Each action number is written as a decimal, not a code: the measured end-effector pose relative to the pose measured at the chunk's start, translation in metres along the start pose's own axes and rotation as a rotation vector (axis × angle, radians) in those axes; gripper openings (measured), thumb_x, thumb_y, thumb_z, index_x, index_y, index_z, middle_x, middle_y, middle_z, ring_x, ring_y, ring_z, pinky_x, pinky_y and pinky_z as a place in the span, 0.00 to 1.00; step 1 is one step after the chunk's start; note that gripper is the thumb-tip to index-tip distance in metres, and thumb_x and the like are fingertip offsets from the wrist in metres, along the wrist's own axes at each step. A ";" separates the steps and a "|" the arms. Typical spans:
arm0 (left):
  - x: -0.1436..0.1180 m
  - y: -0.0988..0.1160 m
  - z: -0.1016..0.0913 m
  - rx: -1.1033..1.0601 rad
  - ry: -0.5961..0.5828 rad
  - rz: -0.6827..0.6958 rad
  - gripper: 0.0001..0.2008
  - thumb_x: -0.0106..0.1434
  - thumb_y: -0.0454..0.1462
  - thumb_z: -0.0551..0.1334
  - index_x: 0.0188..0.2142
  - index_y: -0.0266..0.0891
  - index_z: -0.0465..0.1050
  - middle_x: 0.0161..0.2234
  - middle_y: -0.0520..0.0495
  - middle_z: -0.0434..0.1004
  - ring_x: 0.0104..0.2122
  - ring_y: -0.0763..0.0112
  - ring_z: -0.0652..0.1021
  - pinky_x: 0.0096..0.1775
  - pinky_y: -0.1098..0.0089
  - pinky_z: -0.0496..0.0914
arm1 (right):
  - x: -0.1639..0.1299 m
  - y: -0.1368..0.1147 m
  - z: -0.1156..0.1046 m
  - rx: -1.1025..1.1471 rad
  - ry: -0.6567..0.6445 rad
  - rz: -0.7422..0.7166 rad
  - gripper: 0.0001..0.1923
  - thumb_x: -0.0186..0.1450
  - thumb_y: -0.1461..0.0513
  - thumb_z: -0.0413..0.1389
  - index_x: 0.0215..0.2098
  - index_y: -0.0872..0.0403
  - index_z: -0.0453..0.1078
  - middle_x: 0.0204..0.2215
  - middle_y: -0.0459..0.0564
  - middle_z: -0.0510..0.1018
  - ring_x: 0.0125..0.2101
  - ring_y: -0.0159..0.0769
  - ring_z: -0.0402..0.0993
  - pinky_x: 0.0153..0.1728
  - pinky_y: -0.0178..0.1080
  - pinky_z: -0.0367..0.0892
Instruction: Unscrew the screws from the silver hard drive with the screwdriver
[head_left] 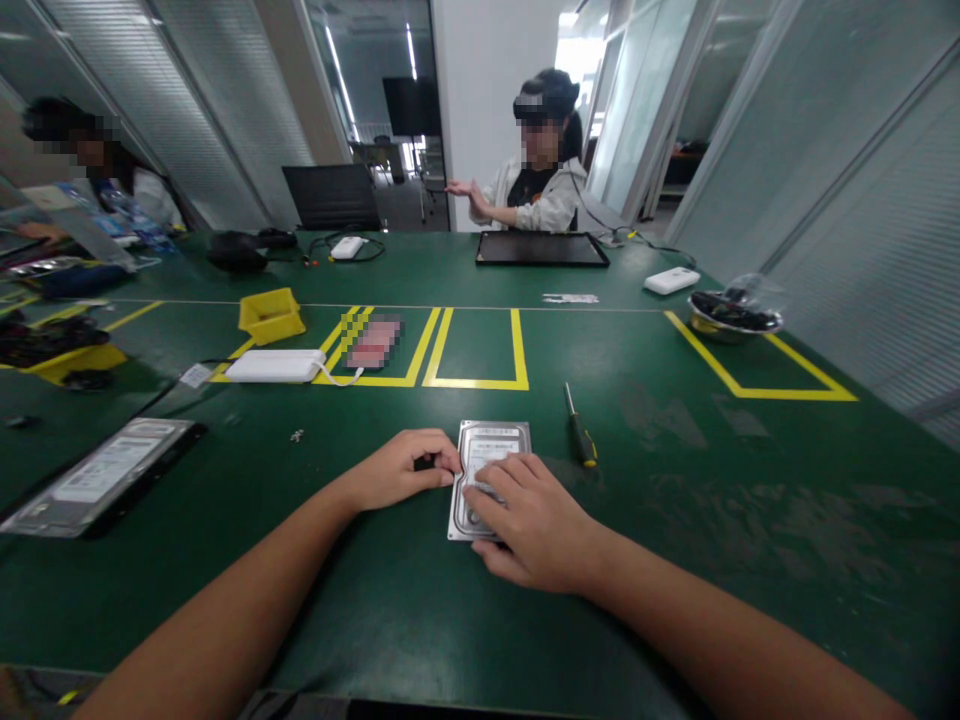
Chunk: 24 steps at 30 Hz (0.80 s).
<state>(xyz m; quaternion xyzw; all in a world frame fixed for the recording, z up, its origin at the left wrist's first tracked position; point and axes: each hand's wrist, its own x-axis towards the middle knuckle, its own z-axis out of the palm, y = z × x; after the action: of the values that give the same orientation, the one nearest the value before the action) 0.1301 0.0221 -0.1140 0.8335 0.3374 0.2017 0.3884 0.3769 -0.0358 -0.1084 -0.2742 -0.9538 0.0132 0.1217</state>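
A silver hard drive (pixel 491 437) with a white label lies flat on the green table in front of me. At its left edge, my left hand (pixel 409 468) is curled, with thumb and fingertips closed against the side of the drive. My right hand (pixel 532 520) covers the lower right part of the drive, its bent fingers on the top face and its thumb by the near edge. Part of the label is hidden under those fingers. A screwdriver (pixel 580 436) with a black and yellow handle lies to the right of the drive.
Small screws (pixel 297 436) and a larger drive-like unit (pixel 105 475) lie to the left. Beyond are a white power bank (pixel 275 366), a yellow bin (pixel 271 316) and a metal bowl (pixel 735 318) of dark parts. A person (pixel 536 170) sits opposite behind a black tray (pixel 541 249); another sits far left.
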 end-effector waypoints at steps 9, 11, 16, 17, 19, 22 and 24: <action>-0.001 -0.001 0.000 -0.002 -0.006 0.003 0.06 0.66 0.37 0.62 0.37 0.36 0.75 0.35 0.48 0.73 0.36 0.70 0.74 0.39 0.71 0.67 | 0.000 0.001 0.000 -0.003 0.000 -0.001 0.22 0.67 0.53 0.51 0.54 0.57 0.67 0.48 0.57 0.70 0.49 0.49 0.62 0.52 0.51 0.57; -0.001 -0.001 0.000 -0.002 -0.006 0.006 0.06 0.66 0.37 0.62 0.37 0.36 0.75 0.35 0.48 0.73 0.36 0.70 0.74 0.39 0.71 0.67 | 0.000 0.001 0.000 -0.005 0.000 -0.001 0.22 0.67 0.53 0.51 0.54 0.57 0.67 0.48 0.57 0.70 0.49 0.49 0.62 0.52 0.51 0.58; 0.000 0.001 0.001 -0.033 0.013 -0.025 0.05 0.65 0.36 0.63 0.38 0.36 0.75 0.35 0.49 0.73 0.34 0.72 0.73 0.37 0.72 0.66 | 0.000 0.001 0.000 -0.001 0.005 -0.005 0.22 0.67 0.53 0.52 0.54 0.57 0.66 0.48 0.57 0.71 0.49 0.49 0.63 0.52 0.52 0.58; 0.000 0.001 0.002 -0.042 0.023 -0.036 0.05 0.65 0.37 0.63 0.38 0.36 0.74 0.34 0.49 0.73 0.33 0.73 0.72 0.36 0.73 0.66 | 0.000 0.001 0.000 -0.001 0.006 -0.006 0.22 0.67 0.53 0.52 0.54 0.57 0.66 0.48 0.57 0.71 0.49 0.49 0.63 0.52 0.52 0.58; -0.001 0.001 0.003 -0.054 0.041 -0.056 0.06 0.65 0.37 0.63 0.38 0.36 0.74 0.34 0.50 0.73 0.32 0.73 0.72 0.35 0.73 0.65 | 0.000 0.002 0.000 0.005 0.011 -0.013 0.23 0.67 0.51 0.52 0.54 0.57 0.67 0.48 0.57 0.71 0.49 0.49 0.63 0.52 0.52 0.57; -0.001 0.001 0.004 -0.045 0.040 -0.072 0.06 0.65 0.38 0.63 0.38 0.36 0.74 0.34 0.50 0.73 0.32 0.73 0.71 0.36 0.72 0.65 | -0.001 0.003 0.000 0.037 0.039 -0.023 0.24 0.68 0.47 0.50 0.52 0.56 0.68 0.47 0.57 0.71 0.48 0.48 0.63 0.50 0.51 0.58; -0.002 0.002 0.004 -0.025 0.036 -0.071 0.06 0.66 0.38 0.62 0.38 0.36 0.74 0.34 0.50 0.74 0.32 0.73 0.71 0.36 0.72 0.65 | -0.001 0.005 -0.002 0.046 0.078 0.000 0.22 0.69 0.48 0.49 0.50 0.56 0.69 0.45 0.56 0.72 0.46 0.47 0.64 0.49 0.50 0.58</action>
<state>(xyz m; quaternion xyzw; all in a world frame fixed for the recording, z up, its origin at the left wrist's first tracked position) 0.1321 0.0179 -0.1151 0.8125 0.3709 0.2068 0.3994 0.3812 -0.0319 -0.1074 -0.2717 -0.9478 0.0243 0.1653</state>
